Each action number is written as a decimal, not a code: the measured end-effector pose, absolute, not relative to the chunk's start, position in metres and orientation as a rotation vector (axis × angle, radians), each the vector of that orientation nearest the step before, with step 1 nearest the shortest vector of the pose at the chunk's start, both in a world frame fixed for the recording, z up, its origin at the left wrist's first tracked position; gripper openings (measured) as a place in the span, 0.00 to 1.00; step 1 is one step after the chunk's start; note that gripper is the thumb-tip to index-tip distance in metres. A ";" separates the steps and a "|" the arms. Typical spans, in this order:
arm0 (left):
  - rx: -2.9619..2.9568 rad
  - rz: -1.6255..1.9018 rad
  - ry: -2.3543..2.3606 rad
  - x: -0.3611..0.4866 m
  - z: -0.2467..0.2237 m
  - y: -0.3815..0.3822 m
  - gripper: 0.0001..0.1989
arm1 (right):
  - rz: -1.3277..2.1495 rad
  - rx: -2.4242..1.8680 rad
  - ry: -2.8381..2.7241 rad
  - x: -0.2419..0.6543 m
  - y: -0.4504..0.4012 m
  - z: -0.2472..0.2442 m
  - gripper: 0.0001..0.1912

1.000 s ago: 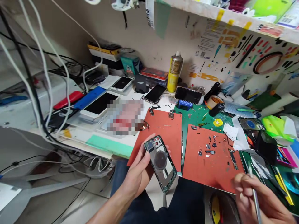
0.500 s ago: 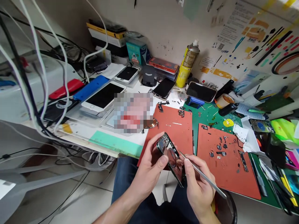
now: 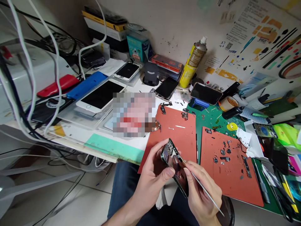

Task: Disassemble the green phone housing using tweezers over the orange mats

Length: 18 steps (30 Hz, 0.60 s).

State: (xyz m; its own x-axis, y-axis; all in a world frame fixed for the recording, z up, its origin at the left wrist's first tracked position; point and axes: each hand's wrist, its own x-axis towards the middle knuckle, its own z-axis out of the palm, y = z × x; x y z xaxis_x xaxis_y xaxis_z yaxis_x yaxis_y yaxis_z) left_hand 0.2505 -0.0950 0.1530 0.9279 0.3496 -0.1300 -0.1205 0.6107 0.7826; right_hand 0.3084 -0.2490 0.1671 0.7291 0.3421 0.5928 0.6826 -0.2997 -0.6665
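Observation:
My left hand (image 3: 154, 179) is closed round an opened phone housing (image 3: 169, 153), thumb on its inner side and fingers behind. The housing is tilted, held above my lap with its bare inside and a round coil shape showing. My right hand (image 3: 198, 197) pinches slim metal tweezers (image 3: 209, 193) against the housing's right edge. Their tips are hidden by the fingers and the housing, so I cannot tell whether they grip anything. Small phone parts (image 3: 225, 159) lie on the right red mat (image 3: 230, 182), beyond my right hand.
Another red mat (image 3: 174, 138) lies behind the housing on the green work surface. White phone (image 3: 101, 95), yellow spray can (image 3: 192, 62) and a phone on a blue stand (image 3: 206, 93) stand farther back. White cables (image 3: 56, 59) hang at the left; tools crowd the right edge.
The view has shifted slightly. My right hand has moved closer against the housing's edge, and the tweezers have turned so that they look thinner and steeper. The left hand keeps its hold.

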 end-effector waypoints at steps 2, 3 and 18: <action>0.855 0.254 0.266 0.250 0.151 -0.095 0.32 | -0.415 -1.915 -0.805 0.309 -0.250 0.167 0.23; 0.852 0.244 0.262 0.250 0.150 -0.095 0.32 | -0.415 -1.914 -0.815 0.309 -0.251 0.167 0.23; 0.941 0.269 0.277 0.251 0.143 -0.096 0.34 | -0.463 -1.880 -1.016 0.316 -0.252 0.179 0.24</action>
State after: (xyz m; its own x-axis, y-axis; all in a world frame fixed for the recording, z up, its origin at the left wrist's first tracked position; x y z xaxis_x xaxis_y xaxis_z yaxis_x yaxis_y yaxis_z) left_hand 0.2514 -0.0957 0.1432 0.9315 0.3448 -0.1156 -0.1057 0.5608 0.8212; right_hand 0.3164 -0.2523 0.1789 0.5883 0.4573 0.6669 0.8034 -0.2366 -0.5464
